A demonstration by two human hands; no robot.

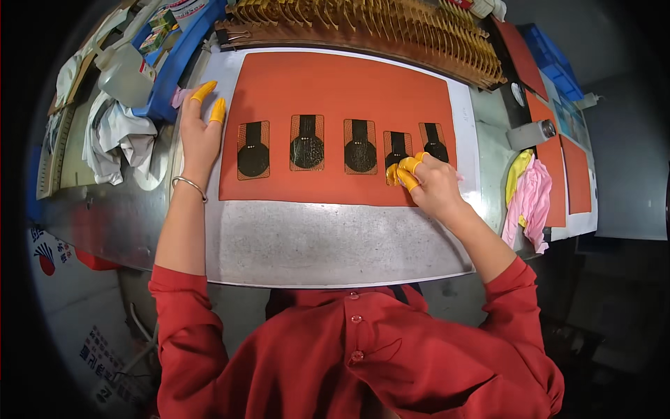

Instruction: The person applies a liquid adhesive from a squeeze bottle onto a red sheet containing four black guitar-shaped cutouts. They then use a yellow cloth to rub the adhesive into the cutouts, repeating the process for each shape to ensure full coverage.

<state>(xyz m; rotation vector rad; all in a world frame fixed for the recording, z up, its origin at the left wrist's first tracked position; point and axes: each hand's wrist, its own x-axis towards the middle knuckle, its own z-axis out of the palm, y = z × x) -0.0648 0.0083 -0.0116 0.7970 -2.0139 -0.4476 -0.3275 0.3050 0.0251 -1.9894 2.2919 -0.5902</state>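
Note:
Several thin black-and-gold film pieces lie in a row on an orange mat [335, 84]. Each shows a black disc with a black strip above it, like the piece [307, 143] second from the left. My right hand [436, 187], with yellow finger cots, pinches the lower edge of the thin film piece [397, 143] fourth from the left. Its lower part looks bent and shiny, and the fingers partly cover it. Beside the mat's upper left edge rests my left hand [200, 133], also in yellow finger cots, fingers apart, holding nothing.
A brown rack [363, 45] of curled gold strips spans the table's far side. At the left stand a blue bin [183, 52], a translucent jug [127, 73] and white cloths [115, 136]. To the right are a bottle [527, 135], a pink cloth [532, 199] and orange sheets [575, 178].

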